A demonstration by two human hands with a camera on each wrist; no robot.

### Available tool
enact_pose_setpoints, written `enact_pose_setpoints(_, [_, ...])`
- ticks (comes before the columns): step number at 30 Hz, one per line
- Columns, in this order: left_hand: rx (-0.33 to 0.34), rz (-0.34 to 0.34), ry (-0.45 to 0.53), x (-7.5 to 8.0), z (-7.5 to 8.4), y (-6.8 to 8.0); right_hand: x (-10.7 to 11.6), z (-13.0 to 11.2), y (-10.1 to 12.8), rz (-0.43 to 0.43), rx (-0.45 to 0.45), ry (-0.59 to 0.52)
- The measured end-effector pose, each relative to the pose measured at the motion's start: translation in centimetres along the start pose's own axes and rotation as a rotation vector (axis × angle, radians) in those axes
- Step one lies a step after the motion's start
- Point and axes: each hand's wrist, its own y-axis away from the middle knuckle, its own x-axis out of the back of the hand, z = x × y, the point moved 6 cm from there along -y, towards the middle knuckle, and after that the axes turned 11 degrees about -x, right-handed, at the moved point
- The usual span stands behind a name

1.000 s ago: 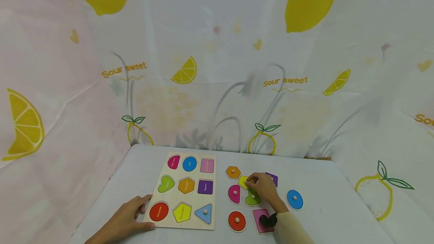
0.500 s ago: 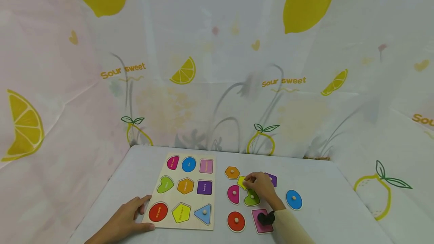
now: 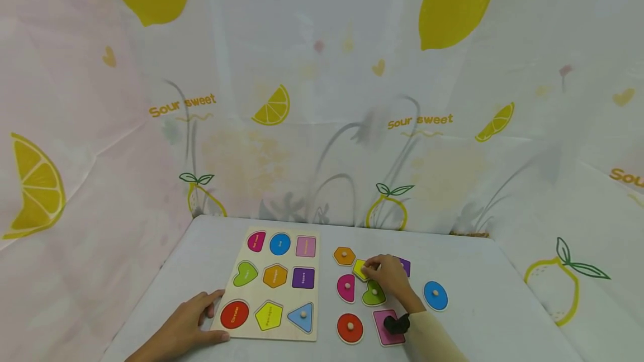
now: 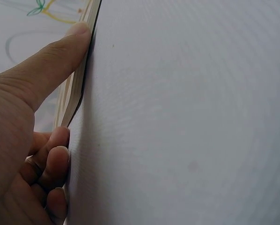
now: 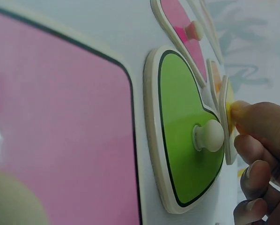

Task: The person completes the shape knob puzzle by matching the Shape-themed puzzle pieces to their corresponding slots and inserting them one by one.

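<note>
My left hand point(image 3: 188, 322) holds the near left corner of a wooden puzzle board point(image 3: 317, 289), thumb on the front edge and fingers along the left side. In the left wrist view the thumb point(image 4: 60, 61) lies against the board's edge point(image 4: 73, 93). To the right of the board, my right hand point(image 3: 391, 274) pinches a yellow pentagon puzzle piece point(image 3: 358, 268) by its knob, which the fingertips hide. The right wrist view has this piece point(image 5: 227, 126) just beyond a green heart piece point(image 5: 182, 136); whether it is off the table I cannot tell.
A blue triangle piece point(image 3: 300, 320) sits in the board. Loose knobbed pieces lie to the right: orange hexagon point(image 3: 339, 256), magenta half-circle point(image 3: 343, 295), red circle point(image 3: 347, 337), pink rectangle point(image 3: 382, 337), purple square point(image 3: 406, 267) partly hidden, blue oval point(image 3: 431, 299). A printed curtain point(image 3: 312, 155) stands behind.
Both hands stay almost in the same place. The right hand keeps its pinch on the yellow pentagon piece, which shows only a very slight shift. The head view has drifted a little.
</note>
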Motion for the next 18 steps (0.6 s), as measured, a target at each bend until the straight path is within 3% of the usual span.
enact_pose_setpoints(7, [-0.003, 0.004, 0.002, 0.0, 0.0, 0.1, 0.2, -0.7, 0.2, 0.011, 0.016, -0.024])
enact_pose_setpoints(18, [-0.022, 0.005, 0.004, -0.1, -0.1, 0.1, -0.2, -3.1, 0.8, -0.018, 0.139, -0.068])
